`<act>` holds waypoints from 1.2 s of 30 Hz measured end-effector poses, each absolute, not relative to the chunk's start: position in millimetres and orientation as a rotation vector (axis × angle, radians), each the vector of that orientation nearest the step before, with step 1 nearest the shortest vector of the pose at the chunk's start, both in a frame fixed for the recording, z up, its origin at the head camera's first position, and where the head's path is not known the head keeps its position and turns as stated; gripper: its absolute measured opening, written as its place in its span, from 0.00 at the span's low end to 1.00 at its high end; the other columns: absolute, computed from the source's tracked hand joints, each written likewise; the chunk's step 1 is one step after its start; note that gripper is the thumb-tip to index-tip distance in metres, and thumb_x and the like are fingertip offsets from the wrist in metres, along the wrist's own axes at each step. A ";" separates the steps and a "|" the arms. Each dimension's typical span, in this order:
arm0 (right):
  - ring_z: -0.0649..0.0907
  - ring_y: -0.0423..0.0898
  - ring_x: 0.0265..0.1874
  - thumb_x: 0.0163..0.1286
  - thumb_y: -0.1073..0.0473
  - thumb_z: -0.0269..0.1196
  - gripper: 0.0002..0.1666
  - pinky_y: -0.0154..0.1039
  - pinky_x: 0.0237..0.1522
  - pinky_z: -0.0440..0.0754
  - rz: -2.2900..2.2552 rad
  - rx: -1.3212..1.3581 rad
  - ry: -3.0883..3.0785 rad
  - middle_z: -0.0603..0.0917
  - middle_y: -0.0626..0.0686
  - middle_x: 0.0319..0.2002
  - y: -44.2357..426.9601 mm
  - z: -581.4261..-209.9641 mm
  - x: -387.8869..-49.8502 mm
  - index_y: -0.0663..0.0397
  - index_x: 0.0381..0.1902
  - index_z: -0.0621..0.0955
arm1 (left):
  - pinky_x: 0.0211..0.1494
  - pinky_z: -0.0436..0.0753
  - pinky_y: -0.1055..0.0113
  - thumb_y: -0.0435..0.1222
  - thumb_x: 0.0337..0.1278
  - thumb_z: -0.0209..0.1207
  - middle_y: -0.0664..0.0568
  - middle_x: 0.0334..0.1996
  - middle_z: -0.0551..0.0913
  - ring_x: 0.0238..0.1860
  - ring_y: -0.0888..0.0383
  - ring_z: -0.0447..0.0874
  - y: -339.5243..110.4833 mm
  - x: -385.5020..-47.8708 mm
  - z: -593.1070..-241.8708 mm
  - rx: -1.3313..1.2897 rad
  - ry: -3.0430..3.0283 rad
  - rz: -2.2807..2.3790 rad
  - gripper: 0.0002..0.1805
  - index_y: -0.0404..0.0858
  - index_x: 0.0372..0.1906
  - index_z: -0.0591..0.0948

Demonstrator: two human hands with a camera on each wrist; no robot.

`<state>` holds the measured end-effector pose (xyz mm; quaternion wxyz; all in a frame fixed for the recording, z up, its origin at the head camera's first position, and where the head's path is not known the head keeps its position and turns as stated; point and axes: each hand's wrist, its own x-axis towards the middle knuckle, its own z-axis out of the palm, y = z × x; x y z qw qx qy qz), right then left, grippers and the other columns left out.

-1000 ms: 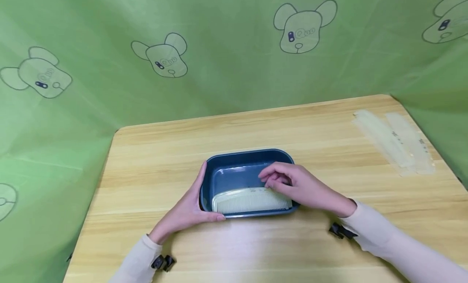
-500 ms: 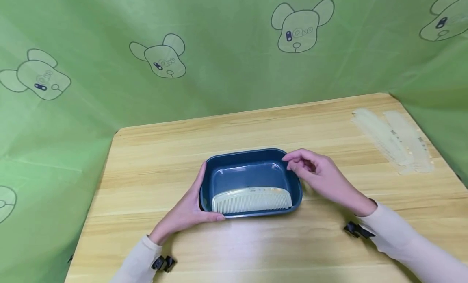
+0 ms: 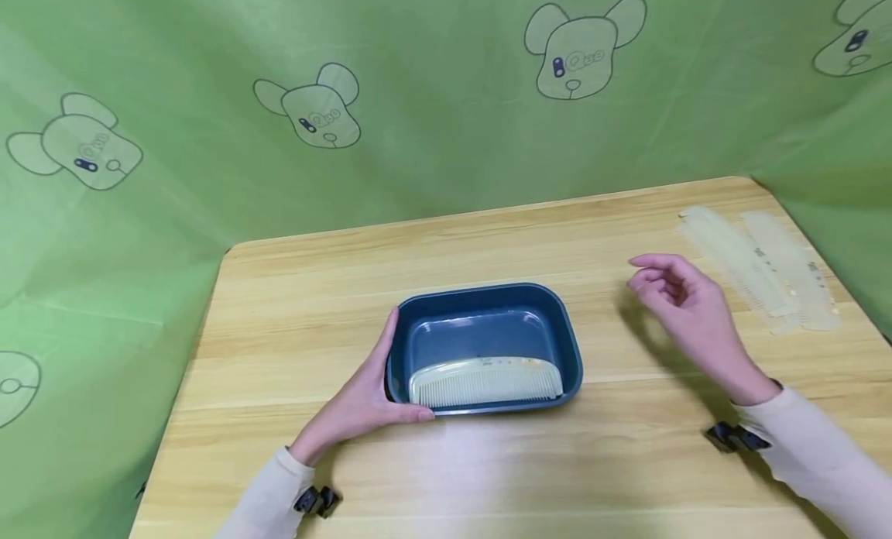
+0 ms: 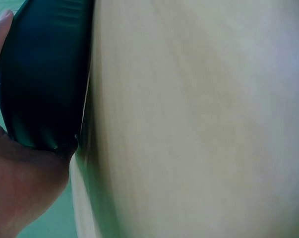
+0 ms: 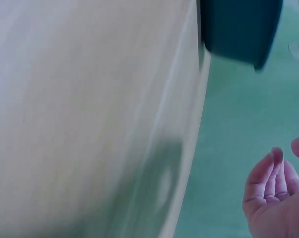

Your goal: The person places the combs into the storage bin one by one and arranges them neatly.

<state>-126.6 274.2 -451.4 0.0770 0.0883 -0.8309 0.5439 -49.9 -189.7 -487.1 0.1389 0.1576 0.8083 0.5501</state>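
Note:
A dark blue tray (image 3: 481, 338) stands on the table, and a pale comb (image 3: 488, 382) lies inside along its front wall. My left hand (image 3: 362, 399) holds the tray's left end, thumb on the front rim and fingers along the side; in the left wrist view the hand (image 4: 28, 183) lies against the tray's outer wall (image 4: 45, 74). Over the table, right of the tray, my right hand (image 3: 693, 314) hangs with loosely curled fingers and nothing in them. In the right wrist view this hand (image 5: 278, 203) is apart from the tray (image 5: 238, 29).
Pale translucent combs (image 3: 742, 264) lie side by side at the table's right edge, beyond my right hand. A green curtain (image 3: 446, 136) with printed animal heads hangs behind the wooden table (image 3: 348, 268) and at its sides.
From above the comb in the tray, my right hand has moved right, past the tray's rim and out over the table. The left hand, tray and comb have kept their places.

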 end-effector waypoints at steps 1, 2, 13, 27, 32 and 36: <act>0.83 0.39 0.42 0.80 0.69 0.65 0.18 0.22 0.44 0.80 1.629 0.229 -2.481 0.86 0.45 0.46 280.3 -451.4 -128.6 0.55 0.63 0.85 | 0.83 0.50 0.36 0.44 0.48 0.87 0.61 0.89 0.36 0.87 0.52 0.39 -189.4 -50.1 -487.0 0.458 2.338 1.589 0.81 0.66 0.89 0.33; 0.83 0.38 0.42 0.80 0.69 0.65 0.18 0.22 0.44 0.80 1.626 0.195 -2.474 0.86 0.44 0.46 286.0 -450.9 -130.4 0.55 0.63 0.85 | 0.83 0.50 0.37 0.44 0.48 0.87 0.62 0.89 0.36 0.87 0.52 0.39 -189.2 -50.0 -486.7 0.454 2.337 1.587 0.81 0.67 0.89 0.33; 0.80 0.31 0.46 0.81 0.58 0.67 0.18 0.18 0.47 0.75 1.516 -0.030 -2.578 0.83 0.32 0.49 334.8 -445.6 -140.0 0.32 0.62 0.80 | 0.83 0.50 0.36 0.45 0.48 0.87 0.62 0.89 0.35 0.87 0.52 0.38 -188.1 -50.3 -485.0 0.447 2.348 1.570 0.81 0.66 0.89 0.33; 0.66 0.78 0.70 0.83 0.40 0.62 0.55 0.48 0.70 0.72 1.234 -0.126 -2.973 0.64 0.82 0.74 376.4 -449.2 -157.8 0.75 0.84 0.54 | 0.83 0.51 0.35 0.44 0.47 0.88 0.62 0.89 0.36 0.87 0.51 0.39 -193.6 -46.0 -487.8 0.419 2.355 1.577 0.82 0.68 0.89 0.33; 0.64 0.81 0.67 0.82 0.45 0.63 0.54 0.76 0.65 0.64 1.091 -0.137 -2.963 0.63 0.86 0.70 389.9 -449.8 -164.0 0.84 0.80 0.54 | 0.83 0.50 0.36 0.45 0.47 0.87 0.62 0.89 0.36 0.87 0.51 0.39 -190.5 -47.6 -487.6 0.428 2.356 1.573 0.81 0.67 0.89 0.33; 0.61 0.80 0.63 0.80 0.48 0.65 0.54 0.75 0.59 0.64 0.988 -0.152 -2.961 0.63 0.85 0.65 398.6 -453.7 -166.2 0.90 0.77 0.55 | 0.83 0.50 0.36 0.45 0.47 0.87 0.63 0.89 0.35 0.87 0.52 0.39 -188.9 -48.7 -486.1 0.422 2.355 1.568 0.81 0.68 0.89 0.33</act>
